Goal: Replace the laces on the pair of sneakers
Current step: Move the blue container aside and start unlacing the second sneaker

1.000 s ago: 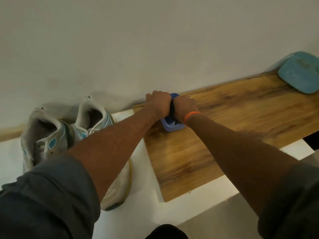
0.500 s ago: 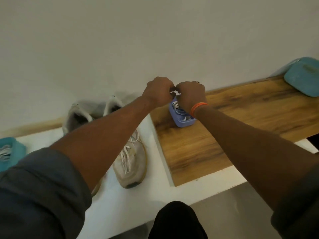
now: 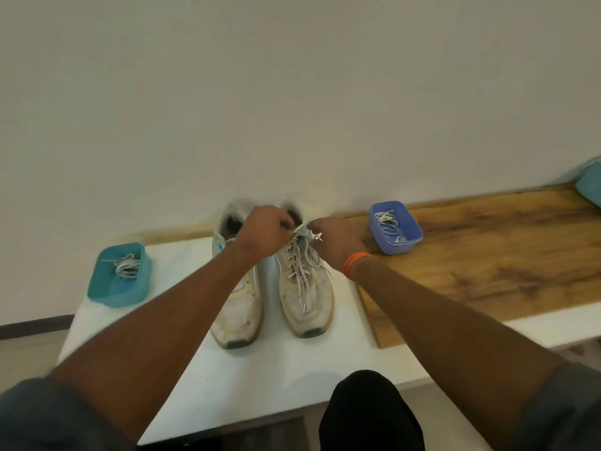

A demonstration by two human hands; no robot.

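My left hand (image 3: pixel 265 234) and right hand (image 3: pixel 335 239) both pinch the lace (image 3: pixel 300 271) at the right sneaker's (image 3: pixel 305 288) top; the left sneaker (image 3: pixel 239 307) sits under my left forearm. A teal tub (image 3: pixel 107 288) lies well left of the grip; a blue tub (image 3: pixel 406 242) on the wooden board (image 3: pixel 487 271) lies right.

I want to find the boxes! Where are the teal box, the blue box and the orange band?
teal box (image 3: pixel 107 292): head view, near wall.
blue box (image 3: pixel 410 239): head view, right wall.
orange band (image 3: pixel 355 262): head view, top of strap.
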